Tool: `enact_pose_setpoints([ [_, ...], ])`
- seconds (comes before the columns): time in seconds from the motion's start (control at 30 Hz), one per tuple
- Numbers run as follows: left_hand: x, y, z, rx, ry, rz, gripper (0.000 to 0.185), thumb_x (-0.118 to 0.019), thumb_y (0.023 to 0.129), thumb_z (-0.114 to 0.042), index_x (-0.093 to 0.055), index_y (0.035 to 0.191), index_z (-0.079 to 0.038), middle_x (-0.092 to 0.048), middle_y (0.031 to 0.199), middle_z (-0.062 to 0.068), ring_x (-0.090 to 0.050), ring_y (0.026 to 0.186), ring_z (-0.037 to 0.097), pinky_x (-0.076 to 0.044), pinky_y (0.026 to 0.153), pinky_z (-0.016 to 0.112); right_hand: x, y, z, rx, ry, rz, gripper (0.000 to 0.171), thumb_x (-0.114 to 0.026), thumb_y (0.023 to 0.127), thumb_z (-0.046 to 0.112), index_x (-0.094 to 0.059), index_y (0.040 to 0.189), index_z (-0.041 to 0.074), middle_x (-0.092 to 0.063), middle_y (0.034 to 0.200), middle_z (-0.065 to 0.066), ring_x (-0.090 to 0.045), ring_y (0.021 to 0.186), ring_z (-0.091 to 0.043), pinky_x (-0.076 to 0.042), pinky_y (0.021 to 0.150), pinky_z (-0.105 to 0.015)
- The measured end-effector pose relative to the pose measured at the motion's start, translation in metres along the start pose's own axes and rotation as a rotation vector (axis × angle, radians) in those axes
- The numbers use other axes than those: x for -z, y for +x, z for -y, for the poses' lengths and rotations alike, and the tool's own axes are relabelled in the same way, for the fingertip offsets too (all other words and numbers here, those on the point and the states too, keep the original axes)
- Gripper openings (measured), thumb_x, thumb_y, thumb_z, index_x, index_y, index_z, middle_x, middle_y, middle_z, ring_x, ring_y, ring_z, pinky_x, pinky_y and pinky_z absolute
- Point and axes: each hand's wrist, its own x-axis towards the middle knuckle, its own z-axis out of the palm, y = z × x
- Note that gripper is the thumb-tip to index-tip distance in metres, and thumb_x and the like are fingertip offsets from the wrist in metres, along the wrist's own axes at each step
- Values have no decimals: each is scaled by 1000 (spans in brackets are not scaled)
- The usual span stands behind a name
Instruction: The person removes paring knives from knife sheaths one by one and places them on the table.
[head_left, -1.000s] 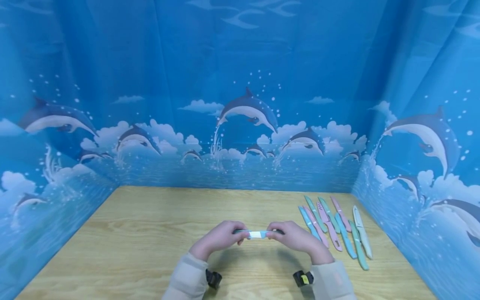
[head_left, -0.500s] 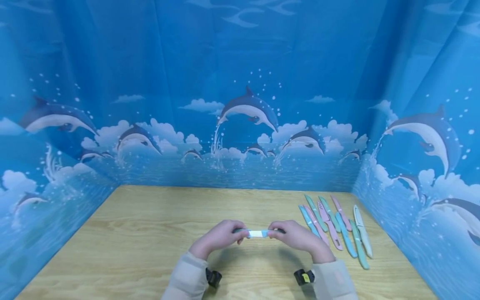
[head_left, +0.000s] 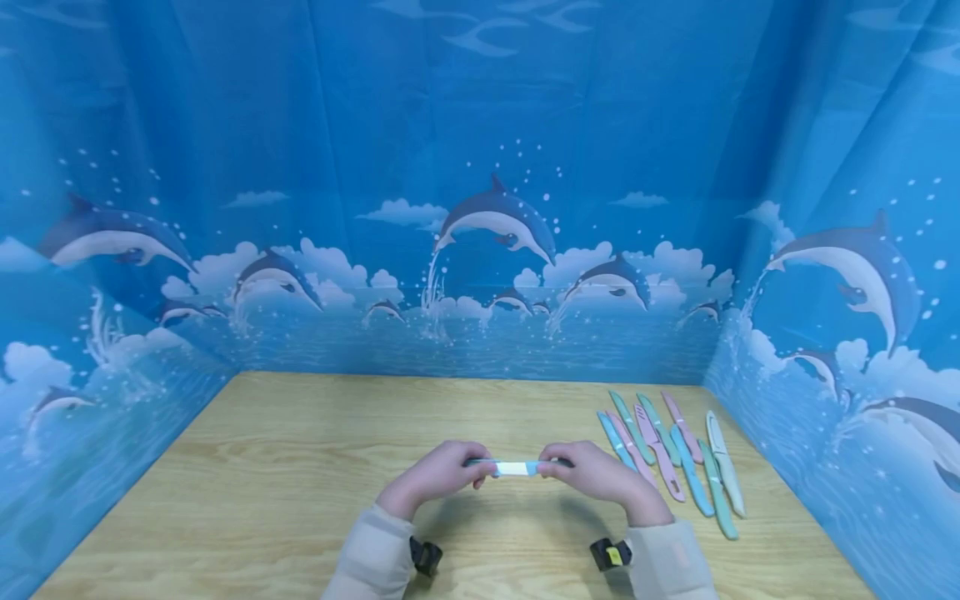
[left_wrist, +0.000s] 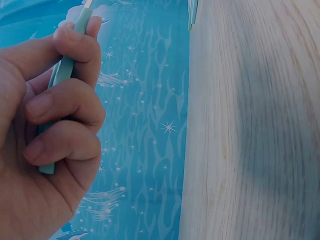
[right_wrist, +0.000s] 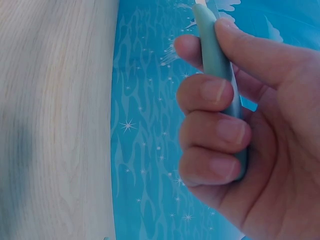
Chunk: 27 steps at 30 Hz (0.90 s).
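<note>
Head view puts your two hands level above the near middle of the table (head_left: 300,467), with a small teal knife (head_left: 516,467) strung between them, its long axis running straight left to right across your body. Your left hand (head_left: 438,475) takes the left end, your right hand (head_left: 596,475) the right end, and a short whitish stretch shows in the gap, so neither hand is nearer: each already has its half. On the left wrist view your fingers (left_wrist: 65,100) curl round a teal piece (left_wrist: 70,60), thumb side pressing it into the palm, with a pale tip poking out past the top finger. On the right wrist view your fingers (right_wrist: 215,130) wrap a darker teal piece (right_wrist: 215,55) the same way, thumb laid along its side. Which piece is handle and which is sheath you cannot tell from these angles. Both ends lie along one line, so any pull or push between your hands would run along that left-right axis, well above the wood. Off to the far right, a row of pink, teal and blue knives (head_left: 667,454) lies side by side on the table, well apart from your hands, close to the dolphin-print backdrop (head_left: 495,217).
</note>
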Motion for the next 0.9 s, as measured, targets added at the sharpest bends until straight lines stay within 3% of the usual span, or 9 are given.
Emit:
enact_pose_setpoints([
  [0.6, 1, -1, -2, 29, -27, 7, 28, -57, 98, -32, -68, 93, -7, -53, 65, -6, -35, 53, 12, -32, 50, 25, 2, -4, -1, 2, -1, -5, 25, -54, 99, 35, -66, 95, 14, -54, 74, 4, -41, 63, -12, -38, 63, -32],
  [0.9, 2, -2, -1, 22, -15, -4, 22, -57, 97, -32, -67, 91, -13, -53, 65, -7, -36, 54, 11, -32, 50, 24, 5, -4, -2, 0, -3, 3, 25, -53, 99, 36, -66, 96, 15, -59, 80, 0, -46, 66, -13, -39, 65, -33],
])
